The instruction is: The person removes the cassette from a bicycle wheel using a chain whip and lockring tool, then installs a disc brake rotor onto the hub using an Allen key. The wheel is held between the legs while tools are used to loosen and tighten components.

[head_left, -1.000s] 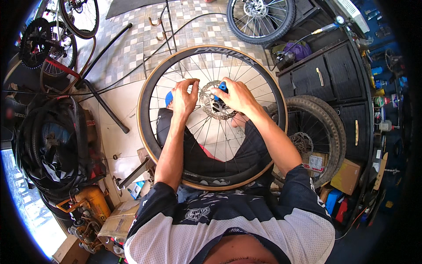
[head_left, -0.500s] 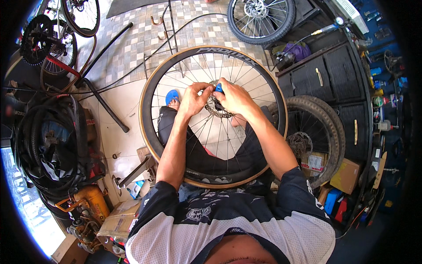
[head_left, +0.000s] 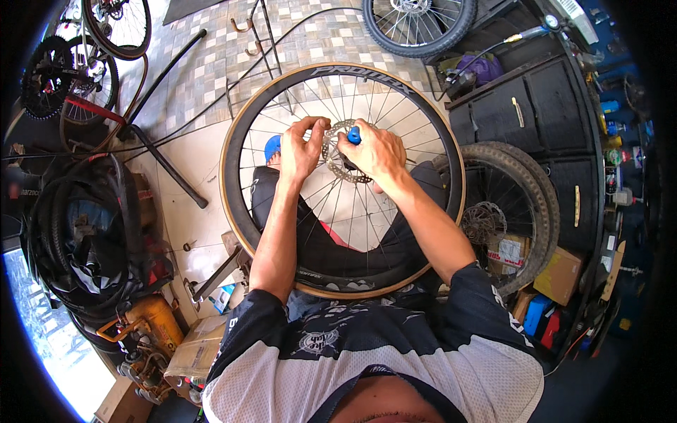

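Observation:
A bicycle wheel (head_left: 236,151) with a black rim and tan-walled tyre lies across my legs, its hub side up. At its middle sits a perforated brake disc (head_left: 341,173). My right hand (head_left: 381,154) is closed round a blue-handled tool (head_left: 354,135), held over the disc's right side; the tool's tip is hidden by the fingers. My left hand (head_left: 302,146) is at the disc's left edge, apart from the tool. Its thumb and fingertips come together in a pinch, and whatever may be between them is too small to make out.
Two worn tyred wheels (head_left: 543,204) lean at right against black drawers (head_left: 493,113). Another wheel (head_left: 416,49) lies at the far side. A metal stand (head_left: 169,169), bicycle parts and a pile of black tyres (head_left: 92,233) fill the left. A cardboard box (head_left: 194,349) is near left.
My left hand has drawn back left from the tool to the disc's edge. The right hand still grips the tool, its blue handle end now showing more. The view has shifted slightly.

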`<move>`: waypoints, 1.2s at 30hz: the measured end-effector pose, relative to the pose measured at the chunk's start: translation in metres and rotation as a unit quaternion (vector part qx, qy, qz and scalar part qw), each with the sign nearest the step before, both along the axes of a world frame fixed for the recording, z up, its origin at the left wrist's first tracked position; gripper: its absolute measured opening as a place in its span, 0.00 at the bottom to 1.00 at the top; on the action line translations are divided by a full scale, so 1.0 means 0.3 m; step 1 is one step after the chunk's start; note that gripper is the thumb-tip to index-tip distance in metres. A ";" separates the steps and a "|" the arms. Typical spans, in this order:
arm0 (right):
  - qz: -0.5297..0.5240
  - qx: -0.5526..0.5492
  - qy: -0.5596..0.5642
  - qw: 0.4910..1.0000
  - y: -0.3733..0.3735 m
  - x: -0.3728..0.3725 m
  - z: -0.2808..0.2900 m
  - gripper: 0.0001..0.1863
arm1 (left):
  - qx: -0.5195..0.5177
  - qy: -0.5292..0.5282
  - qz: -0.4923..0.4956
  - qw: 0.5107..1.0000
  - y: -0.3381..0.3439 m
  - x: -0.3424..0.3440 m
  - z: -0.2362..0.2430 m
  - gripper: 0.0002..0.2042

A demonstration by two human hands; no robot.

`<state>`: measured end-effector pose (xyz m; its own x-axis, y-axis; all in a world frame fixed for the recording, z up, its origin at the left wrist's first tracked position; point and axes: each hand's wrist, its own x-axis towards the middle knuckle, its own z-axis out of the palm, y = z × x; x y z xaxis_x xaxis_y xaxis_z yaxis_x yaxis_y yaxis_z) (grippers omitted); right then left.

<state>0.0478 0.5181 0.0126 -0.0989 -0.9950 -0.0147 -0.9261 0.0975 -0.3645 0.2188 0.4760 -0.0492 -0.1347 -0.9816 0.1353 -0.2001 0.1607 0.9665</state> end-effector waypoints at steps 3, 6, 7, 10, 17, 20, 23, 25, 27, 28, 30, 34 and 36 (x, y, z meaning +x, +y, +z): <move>0.062 -0.038 -0.035 0.997 -0.029 -0.031 -0.008 0.19 | -0.006 -0.014 0.003 1.000 -0.015 0.009 -0.004 0.14; 0.282 -0.113 -0.055 0.951 -0.121 -0.109 -0.017 0.16 | -0.063 -0.063 0.006 0.996 0.004 0.005 -0.016 0.14; 0.337 -0.087 -0.037 0.937 -0.141 -0.110 -0.009 0.16 | -0.053 -0.049 0.020 0.997 0.006 0.002 -0.019 0.13; 0.347 -0.062 -0.093 0.931 -0.194 -0.127 -0.018 0.15 | -0.041 -0.010 0.057 0.997 0.006 -0.013 -0.015 0.11; 0.146 -0.080 -0.248 0.954 -0.126 -0.166 0.138 0.17 | -0.063 -0.069 0.034 0.995 0.042 -0.039 0.009 0.08; 0.103 0.013 -0.137 0.985 -0.064 -0.236 0.104 0.22 | -0.101 -0.089 0.015 0.991 0.049 -0.062 0.008 0.08; 0.102 0.047 -0.112 0.987 -0.011 -0.251 0.082 0.24 | -0.122 -0.099 0.012 0.988 0.050 -0.068 0.014 0.08; 0.094 0.041 -0.120 0.988 0.008 -0.241 0.076 0.24 | -0.132 -0.105 0.013 0.986 0.049 -0.068 0.014 0.08; 0.092 0.040 -0.129 0.987 0.009 -0.233 0.049 0.24 | -0.124 -0.101 0.014 0.987 0.053 -0.064 0.014 0.08; 0.090 0.038 -0.133 0.986 0.009 -0.230 0.039 0.24 | -0.124 -0.098 0.014 0.987 0.054 -0.062 0.013 0.07; 0.079 0.038 -0.134 0.987 0.016 -0.221 0.032 0.24 | -0.119 -0.094 0.015 0.988 0.057 -0.059 0.018 0.07; 0.073 0.025 -0.104 0.992 0.031 -0.196 0.037 0.24 | -0.109 -0.116 0.039 0.986 0.058 -0.056 0.024 0.06; 0.082 0.024 -0.075 0.993 0.032 -0.182 0.042 0.23 | -0.104 -0.118 0.046 0.987 0.051 -0.049 0.022 0.07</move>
<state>-0.0067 0.5276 0.0250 0.0722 -0.9953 -0.0640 -0.8664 -0.0307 -0.4985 0.2042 0.4912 -0.0425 -0.0990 -0.9455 0.3103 -0.4382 0.3214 0.8395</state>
